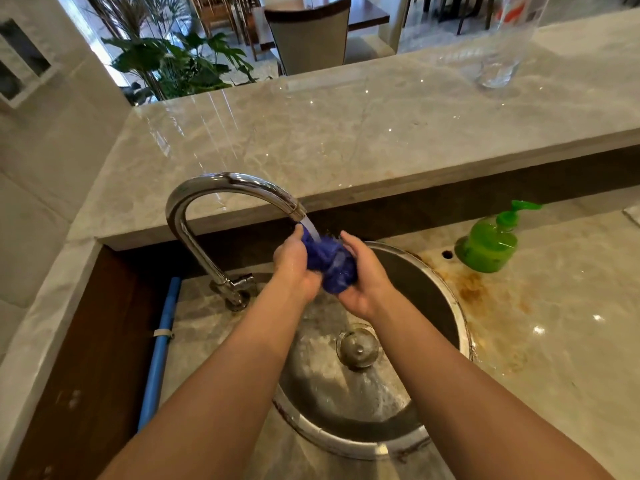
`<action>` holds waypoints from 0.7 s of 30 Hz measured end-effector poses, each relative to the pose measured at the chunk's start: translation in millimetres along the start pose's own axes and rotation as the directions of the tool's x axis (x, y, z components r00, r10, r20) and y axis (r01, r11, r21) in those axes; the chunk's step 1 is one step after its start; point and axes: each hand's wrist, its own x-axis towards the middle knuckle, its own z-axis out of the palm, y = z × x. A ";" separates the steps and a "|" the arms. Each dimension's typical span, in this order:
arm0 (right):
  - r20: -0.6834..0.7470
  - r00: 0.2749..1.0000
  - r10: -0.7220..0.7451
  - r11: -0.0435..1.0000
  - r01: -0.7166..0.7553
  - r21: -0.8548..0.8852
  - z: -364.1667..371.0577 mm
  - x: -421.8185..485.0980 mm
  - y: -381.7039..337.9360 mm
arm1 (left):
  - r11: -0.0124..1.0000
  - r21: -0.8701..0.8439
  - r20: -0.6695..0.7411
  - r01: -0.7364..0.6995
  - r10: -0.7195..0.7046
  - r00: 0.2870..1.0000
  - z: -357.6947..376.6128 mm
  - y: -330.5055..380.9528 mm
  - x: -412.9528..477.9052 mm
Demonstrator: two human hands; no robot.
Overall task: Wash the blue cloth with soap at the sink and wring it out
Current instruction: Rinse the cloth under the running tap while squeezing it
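A curved chrome tap (221, 188) pours water on the wadded blue cloth (334, 268), which the left hand (294, 268) and right hand (363, 278) grip with curled fingers above the round steel sink (463, 323), probably so runoff drains. A green plastic pump soap bottle (490, 244) stands within reach. The fingertips are hidden and any lather is indiscernible.

2 bare forearms are stretched forward; the left hand (292, 263) and right hand (363, 277) are curled round a bunched blue cloth (334, 268)

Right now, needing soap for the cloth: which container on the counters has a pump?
The green bottle right of the sink, with a green pump top; the clear glass vase on the upper ledge has none.
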 end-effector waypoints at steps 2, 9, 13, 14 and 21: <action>-0.013 0.999 -0.045 0.993 0.043 -0.109 11.5 2.9 0.2 | 0.985 0.148 0.021 -0.091 0.089 0.996 2.2 -0.3 -2.1; -0.093 0.967 -0.236 0.875 0.171 -0.452 26.2 16.7 8.8 | 0.645 0.661 0.162 -0.384 0.378 0.912 5.4 -11.8 0.5; -0.132 0.964 -0.230 0.790 0.106 -0.603 27.5 23.2 13.2 | 0.602 0.688 0.132 -0.405 0.445 0.886 -6.1 -1.2 11.7; -0.145 0.960 -0.240 0.792 0.107 -0.601 29.4 25.0 14.4 | 0.629 0.670 0.113 -0.394 0.438 0.892 -8.1 -0.7 15.5; -0.234 0.913 -0.333 0.778 0.126 -0.616 32.6 34.5 24.8 | 0.816 0.441 0.011 -0.373 0.411 0.912 -5.5 -10.7 17.4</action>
